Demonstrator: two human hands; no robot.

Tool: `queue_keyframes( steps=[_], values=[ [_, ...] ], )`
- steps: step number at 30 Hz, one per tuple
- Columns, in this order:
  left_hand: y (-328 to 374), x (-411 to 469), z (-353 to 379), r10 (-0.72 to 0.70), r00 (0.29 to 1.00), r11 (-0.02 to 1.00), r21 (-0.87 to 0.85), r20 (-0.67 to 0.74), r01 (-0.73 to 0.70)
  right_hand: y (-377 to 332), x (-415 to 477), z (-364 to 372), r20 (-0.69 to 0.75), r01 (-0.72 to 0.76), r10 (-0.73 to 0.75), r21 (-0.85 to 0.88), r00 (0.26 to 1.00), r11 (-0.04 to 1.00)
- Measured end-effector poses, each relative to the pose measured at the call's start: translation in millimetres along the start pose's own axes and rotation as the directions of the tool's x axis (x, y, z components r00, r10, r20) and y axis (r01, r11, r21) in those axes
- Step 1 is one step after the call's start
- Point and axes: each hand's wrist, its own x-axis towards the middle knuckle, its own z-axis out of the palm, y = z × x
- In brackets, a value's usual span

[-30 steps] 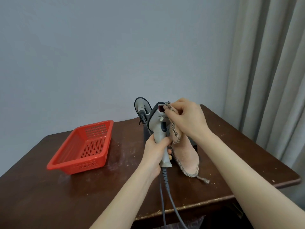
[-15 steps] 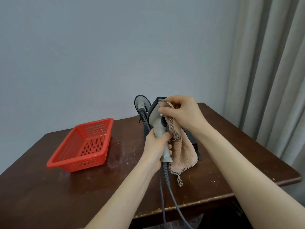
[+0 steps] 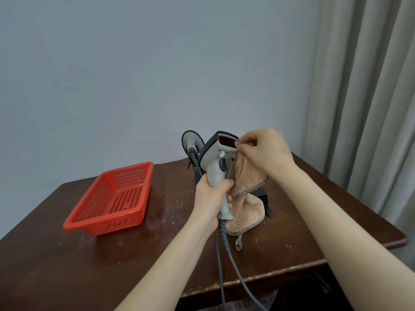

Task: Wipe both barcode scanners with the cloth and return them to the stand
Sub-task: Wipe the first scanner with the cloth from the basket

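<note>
Mid-wipe: left hand [image 3: 211, 195] gripping scanner [image 3: 214, 160] by handle, right hand [image 3: 263, 151] pinching cloth [image 3: 246, 198] at its red window; other scanner [image 3: 191, 143] behind by stand [image 3: 264, 196], wiped or not unclear; return pending.

We seem to be in a simple domestic or small-office room: a scuffed dark brown wooden surface [image 3: 67, 254] stands against a painted pale grey-blue wall [image 3: 112, 75], with long grey pleated curtains [image 3: 363, 97] hanging at the right.
</note>
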Motion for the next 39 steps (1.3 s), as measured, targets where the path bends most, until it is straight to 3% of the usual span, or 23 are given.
queue_keyframes(
  steps=[4,8,13,19,25,30,35,39],
  values=[
    [-1,-1,5,0.001,1.0,1.0,-0.004,-0.001,-0.001,-10,-4,4,-0.128,-0.036,0.046,0.073,0.991,0.997],
    [-1,0,7,0.002,1.0,1.0,-0.006,-0.009,-0.002,-18,-12,11,-0.118,0.101,-0.086,0.129,0.989,0.986],
    [-3,3,5,0.048,0.997,0.999,0.016,-0.068,-0.047,-13,-17,12,-0.083,0.157,-0.187,-0.279,0.979,0.947],
    [-4,6,4,0.131,0.981,0.99,0.069,-0.14,-0.123,-17,-15,9,0.0,0.078,-0.084,-0.372,0.996,0.925],
    [-8,6,2,0.186,0.967,0.979,0.121,-0.176,-0.167,-21,-6,3,0.104,-0.076,0.103,-0.235,0.989,0.969],
    [-10,6,0,0.203,0.961,0.97,0.174,-0.188,-0.171,-22,-6,3,0.119,-0.077,0.107,-0.233,0.987,0.969],
    [-8,1,-3,0.146,0.971,0.987,0.093,-0.19,-0.131,-5,-4,-9,0.103,-0.111,0.158,-0.363,0.982,0.925],
    [-2,-2,-4,0.095,0.987,0.995,0.002,-0.133,-0.096,11,-7,-10,0.037,-0.216,0.229,-0.209,0.973,0.954]
  ],
)
